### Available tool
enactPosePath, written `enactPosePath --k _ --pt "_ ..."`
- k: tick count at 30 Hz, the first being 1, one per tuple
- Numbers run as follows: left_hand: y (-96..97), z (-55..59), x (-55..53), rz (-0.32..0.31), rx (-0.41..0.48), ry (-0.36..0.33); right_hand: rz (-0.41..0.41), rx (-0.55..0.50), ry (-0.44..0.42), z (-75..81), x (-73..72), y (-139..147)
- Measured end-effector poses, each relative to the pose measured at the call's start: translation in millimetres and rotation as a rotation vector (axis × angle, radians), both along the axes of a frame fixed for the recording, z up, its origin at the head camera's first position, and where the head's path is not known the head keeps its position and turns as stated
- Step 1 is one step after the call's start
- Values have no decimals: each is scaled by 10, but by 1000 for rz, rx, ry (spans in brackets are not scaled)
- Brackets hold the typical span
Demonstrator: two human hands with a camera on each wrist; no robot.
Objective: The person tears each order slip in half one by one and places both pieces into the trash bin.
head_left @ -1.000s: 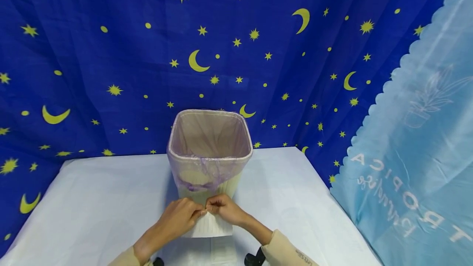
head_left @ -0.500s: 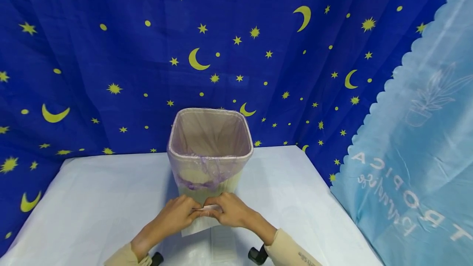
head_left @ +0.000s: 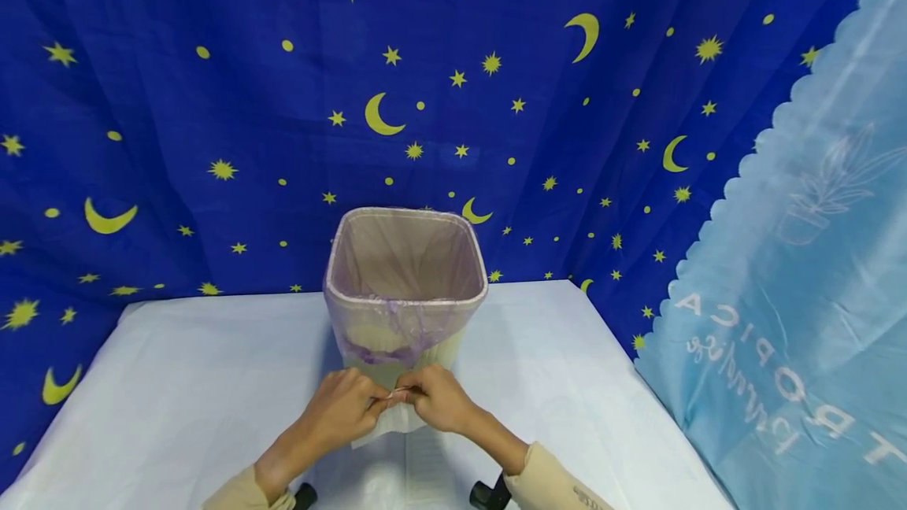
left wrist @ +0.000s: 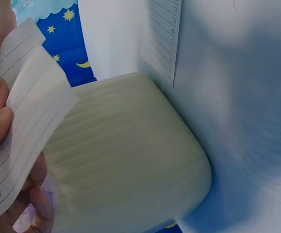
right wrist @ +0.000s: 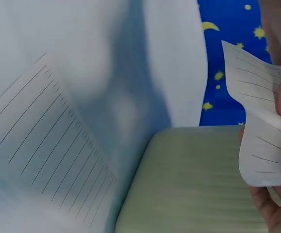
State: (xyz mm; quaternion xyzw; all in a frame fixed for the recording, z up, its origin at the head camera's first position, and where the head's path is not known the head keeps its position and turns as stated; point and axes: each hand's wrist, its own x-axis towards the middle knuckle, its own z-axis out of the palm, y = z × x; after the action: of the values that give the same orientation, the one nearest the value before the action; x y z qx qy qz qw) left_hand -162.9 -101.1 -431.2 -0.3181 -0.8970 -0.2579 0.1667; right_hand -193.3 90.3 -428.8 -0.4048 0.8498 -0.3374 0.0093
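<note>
In the head view my left hand [head_left: 343, 404] and right hand [head_left: 439, 400] meet at the fingertips, low in front of a waste bin [head_left: 442, 352]. Between them they pinch a white lined paper sheet [head_left: 386, 430] by its upper edge, thumbs towards me. The wrist views show this paper sheet [left wrist: 38, 104] with ruled lines and small checkboxes, bent and creased where the fingers grip it. The bin is cream and ribbed, with a thin purple bin bag [head_left: 383, 356] folded over its rim. Part of the sheet is hidden behind the fingers.
A second lined sheet [right wrist: 57, 136] with checkboxes lies flat on the white-covered table [head_left: 212, 384], below my hands. Behind the table hangs a blue curtain [head_left: 283, 101] with moons and stars. A light blue cloth [head_left: 815, 297] hangs at the right.
Both hands stay in front of the bin and shift their grip on the sheet. The paper first turned up and bent between the fingers; now its lower part hangs down again, smaller in view.
</note>
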Motion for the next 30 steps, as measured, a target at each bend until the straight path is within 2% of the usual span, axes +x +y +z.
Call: enactPosePath --k 4,8,13,21,23,25,30 --pt "11 32 7 12 -14 88 19 -134 -183 3 -22 -1" --pt "2 33 15 3 -16 105 36 -181 -280 -41 -45 12" --pt "-4 9 28 -17 -19 74 51 -205 -350 -86 -50 26" --pt "6 -31 47 -27 -15 25 21 -201 -398 -124 -35 45" --pt "14 -35 47 -24 -14 -16 16 -187 -384 -139 -35 52" --pt "18 -31 41 -14 0 -91 17 -173 -345 -151 -36 54" --pt "7 -21 23 -3 41 -347 32 -102 -169 -157 -16 55"
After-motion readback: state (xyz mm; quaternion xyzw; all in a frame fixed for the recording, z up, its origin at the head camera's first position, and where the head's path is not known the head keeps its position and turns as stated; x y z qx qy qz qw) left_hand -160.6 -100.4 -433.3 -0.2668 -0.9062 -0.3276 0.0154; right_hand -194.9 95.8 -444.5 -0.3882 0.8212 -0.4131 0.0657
